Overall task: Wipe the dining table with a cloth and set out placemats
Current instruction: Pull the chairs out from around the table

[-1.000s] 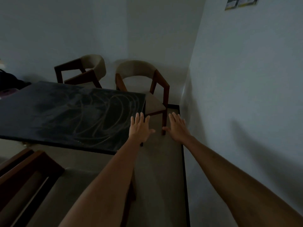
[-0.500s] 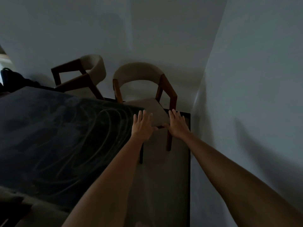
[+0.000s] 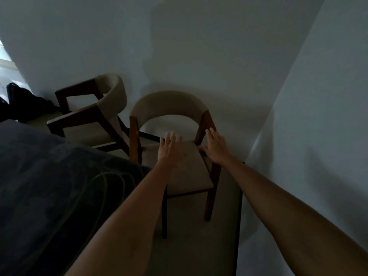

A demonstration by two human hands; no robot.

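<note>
The dark dining table (image 3: 49, 186) fills the lower left, its top streaked with curved wipe marks. Both my arms reach forward past its right corner. My left hand (image 3: 169, 148) is held out flat with straight fingers above the beige seat of a wooden chair (image 3: 187, 168). My right hand (image 3: 216, 149) is also flat and empty, over the chair's right side by its wooden arm post. I cannot tell whether either hand touches the chair. No cloth or placemat is in view.
A second beige chair (image 3: 93, 116) with a dark wooden frame stands angled to the left of the first. White walls meet in a corner close behind and to the right (image 3: 298, 116). A dark bag (image 3: 22, 104) lies at the far left.
The view has moved forward and nearer to the corner chair. Both hands have travelled from beside the table corner to above the chair's seat, still flat and empty.
</note>
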